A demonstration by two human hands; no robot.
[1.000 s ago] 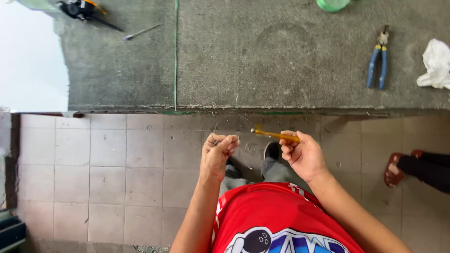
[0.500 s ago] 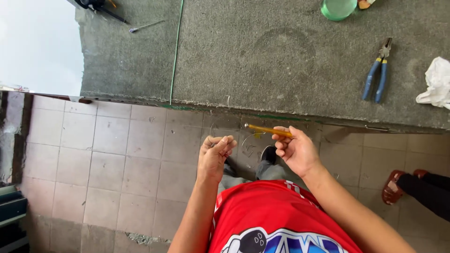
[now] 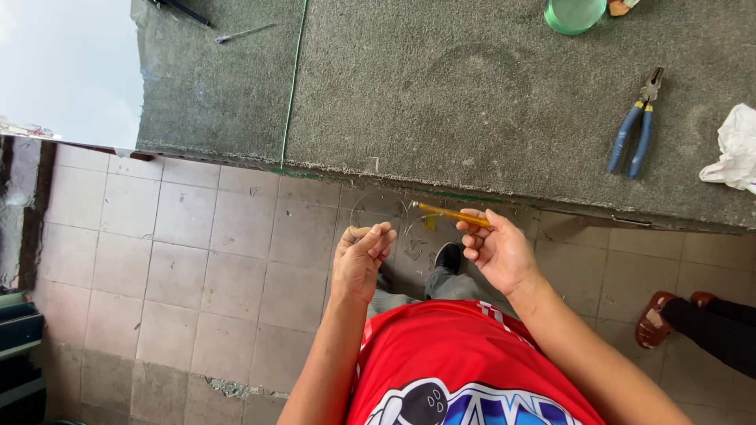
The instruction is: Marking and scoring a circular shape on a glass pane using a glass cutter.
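Tool position: the slim yellow-handled tool [image 3: 453, 214] is off the table and lies level in the air just near of the table's near edge, with its metal tip pointing left. Your right hand [image 3: 500, 252] has it by the handle end. The thumb and fingertips are closed round the handle in a light pinch and the palm is turned up.

Your left hand [image 3: 361, 260] is just to the left of the tool tip and not touching it. Its fingers are curled in toward the palm. Faint curved outlines [image 3: 378, 211] show between the two hands and may be a clear piece. The view does not settle whether the left hand grips it.

As a judgement, the work is at a handling stage: the tool is in hand, but it meets no surface.

The grey-covered table [image 3: 472, 102] lies far of both hands. On it, the blue-handled pliers [image 3: 636, 126] lie well to the right, with no hand on them. A white cloth [image 3: 736, 149] lies at the right edge, a green cup [image 3: 575, 14] at the far edge and a thin rod [image 3: 244, 33] at the far left.

The tiled floor [image 3: 197, 260] is below your hands. Another person's sandalled foot [image 3: 657, 323] stands on it at the near right.
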